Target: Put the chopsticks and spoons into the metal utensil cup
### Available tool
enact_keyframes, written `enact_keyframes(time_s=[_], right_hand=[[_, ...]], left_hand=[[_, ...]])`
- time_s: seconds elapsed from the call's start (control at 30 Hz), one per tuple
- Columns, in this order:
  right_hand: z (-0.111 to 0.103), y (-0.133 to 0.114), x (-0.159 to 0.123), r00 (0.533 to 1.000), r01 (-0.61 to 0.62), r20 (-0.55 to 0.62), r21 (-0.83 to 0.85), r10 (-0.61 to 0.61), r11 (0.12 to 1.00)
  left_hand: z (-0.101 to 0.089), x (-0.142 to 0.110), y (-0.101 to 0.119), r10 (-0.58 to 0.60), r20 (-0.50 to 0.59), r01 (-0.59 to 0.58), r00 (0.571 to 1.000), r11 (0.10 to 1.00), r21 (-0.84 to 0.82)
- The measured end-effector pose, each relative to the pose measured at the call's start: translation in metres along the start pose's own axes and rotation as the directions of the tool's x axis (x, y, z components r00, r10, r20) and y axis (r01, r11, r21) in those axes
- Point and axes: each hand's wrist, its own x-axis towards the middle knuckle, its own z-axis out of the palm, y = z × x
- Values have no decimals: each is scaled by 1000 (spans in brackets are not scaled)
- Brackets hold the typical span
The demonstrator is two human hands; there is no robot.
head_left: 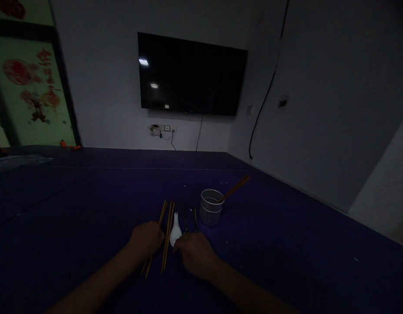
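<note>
My left hand (147,239) is closed around a pair of wooden chopsticks (162,213), whose thin ends stick out below it. Just right of it lies another chopstick pair (168,237) on the purple surface. A white soup spoon (175,229) lies beside those, bowl toward me. My right hand (196,253) has its fingers curled at the lower edge of the spoon's bowl. It covers the near ends of two dark, slim utensils (185,218), whose kind I cannot make out. What sits in its fingers is hidden.
A metal cup (210,214) stands upright behind my right hand, with wooden chopsticks (236,188) leaning out rightward. Farther off are a wall-mounted television (191,76), wall sockets (167,128) and a hanging black cable (263,102). Clear plastic (20,161) lies at far left.
</note>
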Motion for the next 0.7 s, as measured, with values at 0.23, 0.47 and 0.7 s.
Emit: enact_keyframes(time_s=[0.23, 0.47, 0.7], right_hand=[[0, 0, 0, 1000, 2, 1, 3, -2, 1000], [0, 0, 1, 1000, -3, 16, -6, 3, 1000], [-2, -2, 0, 1000, 12, 3, 1, -12, 1000]], left_hand=[[0, 0, 0, -1, 5, 1, 1000, 1000, -3], [1, 1, -2, -9, 9, 10, 1000, 1000, -19], [1, 1, -4, 3, 8, -4, 1000, 1000, 13]])
